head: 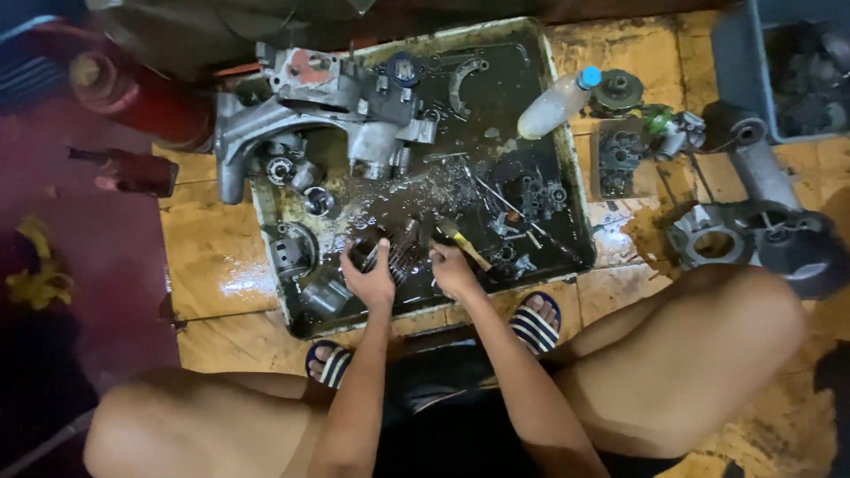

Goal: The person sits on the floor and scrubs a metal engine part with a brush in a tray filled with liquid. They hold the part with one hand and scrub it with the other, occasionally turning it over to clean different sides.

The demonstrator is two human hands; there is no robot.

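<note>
Seen from the head camera, a squatting person works over a metal tray (558, 133) of dark oily liquid on the floor. The left hand (372, 279) has its fingers curled around a small dark engine part (365, 252). The right hand (453, 270) pinches a brush (462, 243) just beside it. A white plastic bottle (553, 104) rests on the tray's far rim.

We're bare-armed & bare-legged, in dark shorts (443, 389) w/ navy-white striped slide sandals (535, 321) at frame's lower centre.
</note>
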